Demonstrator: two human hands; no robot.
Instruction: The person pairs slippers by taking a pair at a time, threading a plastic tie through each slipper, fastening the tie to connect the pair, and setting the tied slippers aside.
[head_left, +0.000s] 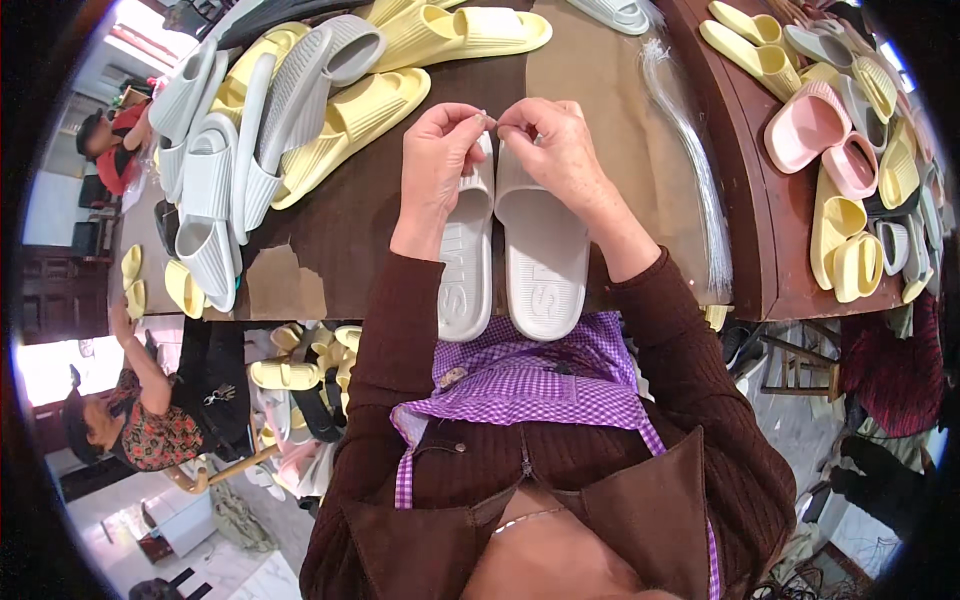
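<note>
With our left hand and right hand pinched together over the toe ends of the white slipper pair lying sole-up before us, we should probably keep both slippers aligned side by side while fastening them.

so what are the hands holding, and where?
Both hands, left and right, pinch at the top ends of a pair of grey slippers lying sole-up on the table; exactly what the fingertips pinch is too small to tell.

Two slides sit side by side at the tabletop's 6 o'clock edge, a slipper pile at 10 o'clock, ties at 3, more slippers beyond.
</note>
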